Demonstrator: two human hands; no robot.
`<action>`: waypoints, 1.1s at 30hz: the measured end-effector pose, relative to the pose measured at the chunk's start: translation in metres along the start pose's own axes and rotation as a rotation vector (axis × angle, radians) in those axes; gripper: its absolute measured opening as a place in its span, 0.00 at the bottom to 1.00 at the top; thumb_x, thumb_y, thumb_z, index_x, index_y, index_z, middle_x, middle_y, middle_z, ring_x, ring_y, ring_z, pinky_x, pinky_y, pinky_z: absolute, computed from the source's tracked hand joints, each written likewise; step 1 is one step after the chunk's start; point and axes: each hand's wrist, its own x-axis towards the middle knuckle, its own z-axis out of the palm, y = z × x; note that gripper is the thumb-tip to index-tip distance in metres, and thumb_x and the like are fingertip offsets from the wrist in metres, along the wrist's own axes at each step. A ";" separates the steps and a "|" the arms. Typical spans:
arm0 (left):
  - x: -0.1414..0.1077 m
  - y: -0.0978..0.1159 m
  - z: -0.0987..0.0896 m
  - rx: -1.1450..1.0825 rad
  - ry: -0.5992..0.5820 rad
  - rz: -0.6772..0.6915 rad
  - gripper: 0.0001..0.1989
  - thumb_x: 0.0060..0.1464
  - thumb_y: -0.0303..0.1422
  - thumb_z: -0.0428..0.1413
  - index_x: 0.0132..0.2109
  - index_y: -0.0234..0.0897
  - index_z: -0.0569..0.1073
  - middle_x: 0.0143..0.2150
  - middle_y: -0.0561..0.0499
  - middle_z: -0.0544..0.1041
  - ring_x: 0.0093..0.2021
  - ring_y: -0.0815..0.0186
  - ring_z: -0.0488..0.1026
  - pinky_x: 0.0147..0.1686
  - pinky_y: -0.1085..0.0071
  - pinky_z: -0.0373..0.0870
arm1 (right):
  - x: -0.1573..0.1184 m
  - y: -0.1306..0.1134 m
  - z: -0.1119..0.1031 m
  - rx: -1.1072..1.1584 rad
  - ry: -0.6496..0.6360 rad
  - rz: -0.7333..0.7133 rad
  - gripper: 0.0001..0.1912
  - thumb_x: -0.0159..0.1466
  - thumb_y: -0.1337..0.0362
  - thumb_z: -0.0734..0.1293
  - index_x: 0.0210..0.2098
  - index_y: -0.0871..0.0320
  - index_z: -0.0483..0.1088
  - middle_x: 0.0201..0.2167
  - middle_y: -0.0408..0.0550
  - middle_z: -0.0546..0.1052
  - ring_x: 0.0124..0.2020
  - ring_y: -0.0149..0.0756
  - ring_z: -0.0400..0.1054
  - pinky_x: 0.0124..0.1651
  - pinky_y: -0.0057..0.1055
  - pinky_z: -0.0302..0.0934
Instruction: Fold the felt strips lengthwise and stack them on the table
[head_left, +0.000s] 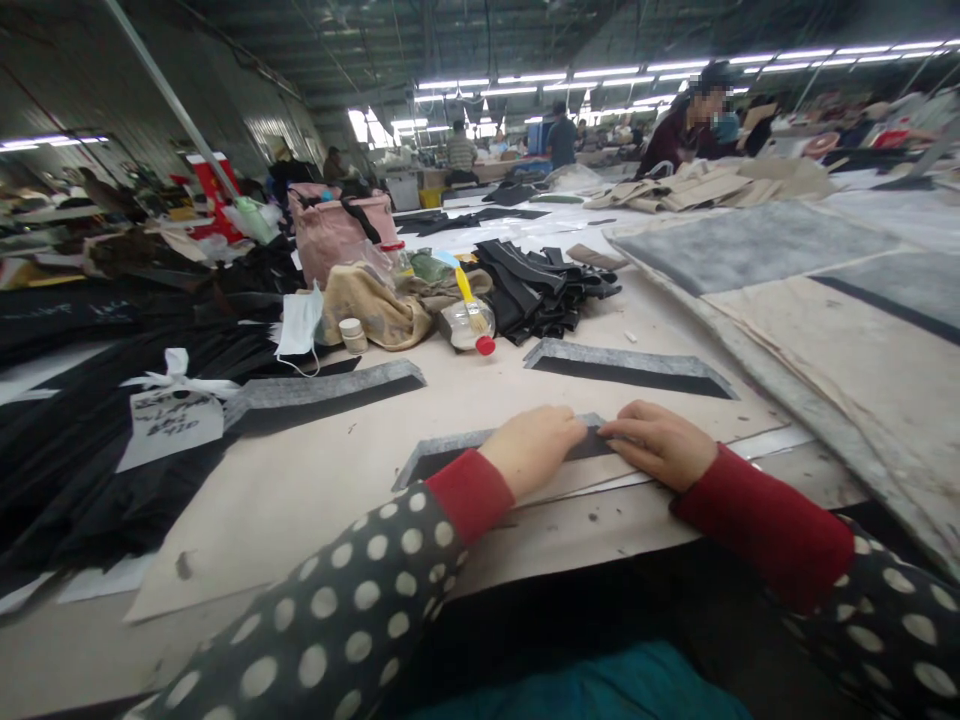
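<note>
A black fabric strip with a grey edge lies on the beige board in front of me. My left hand rests over its middle, fingers bent and closed on the upper edge. At the strip's right end, my right hand pinches the fabric between thumb and fingers. The fingertips of both hands are close together, and part of the strip is hidden under them. Two similar strips lie flat beyond: a right one and a left one.
A clear bottle with a red cap, a yellow-handled brush, a tan cloth and heaped black strips lie behind. Black fabric with a handwritten tag is at left. Layered sheets lie at right. A person stands beyond.
</note>
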 end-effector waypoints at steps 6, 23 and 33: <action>0.023 -0.002 0.032 -0.161 0.101 0.076 0.10 0.55 0.27 0.44 0.38 0.35 0.69 0.36 0.48 0.68 0.38 0.67 0.65 0.40 0.71 0.62 | -0.006 0.018 -0.002 0.231 -0.038 0.131 0.15 0.57 0.61 0.58 0.42 0.55 0.69 0.32 0.48 0.69 0.34 0.34 0.65 0.38 0.32 0.61; 0.017 -0.001 0.037 -0.260 0.169 0.068 0.11 0.55 0.28 0.45 0.39 0.36 0.71 0.39 0.49 0.70 0.39 0.67 0.65 0.41 0.71 0.62 | -0.006 0.025 0.000 0.173 -0.029 0.164 0.13 0.55 0.64 0.58 0.35 0.59 0.71 0.31 0.50 0.70 0.34 0.34 0.65 0.39 0.32 0.60; 0.016 0.000 0.042 -0.183 0.167 0.082 0.14 0.54 0.26 0.44 0.45 0.39 0.70 0.41 0.50 0.70 0.40 0.67 0.64 0.43 0.70 0.62 | -0.006 0.020 -0.002 0.214 -0.031 0.246 0.14 0.54 0.62 0.59 0.37 0.60 0.70 0.31 0.49 0.70 0.32 0.33 0.64 0.38 0.31 0.61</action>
